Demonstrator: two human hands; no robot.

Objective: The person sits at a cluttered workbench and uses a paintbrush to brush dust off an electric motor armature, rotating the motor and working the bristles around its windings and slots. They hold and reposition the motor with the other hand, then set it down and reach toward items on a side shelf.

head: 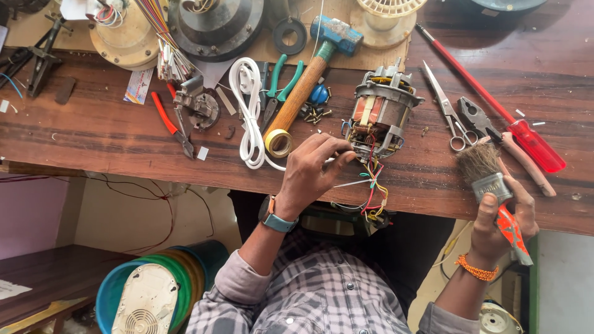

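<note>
A ribbed metal electric motor (380, 116) with copper windings lies on the grained wooden desk (111, 133), touched by the left hand (312, 173), fingers pinched together. A bristly paintbrush (492, 185) is clasped by the right hand (504, 226).

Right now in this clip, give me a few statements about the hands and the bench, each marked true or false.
1. The right hand holds a brush with an orange handle. True.
2. The left hand grips the hammer. False: its fingers are at the motor; the hammer lies untouched on the bench.
3. Scissors lie right of the motor. True.
4. The red screwdriver is in the right hand. False: it lies on the bench beyond the brush.
5. Coloured wires hang from the motor over the bench edge. True.
</note>
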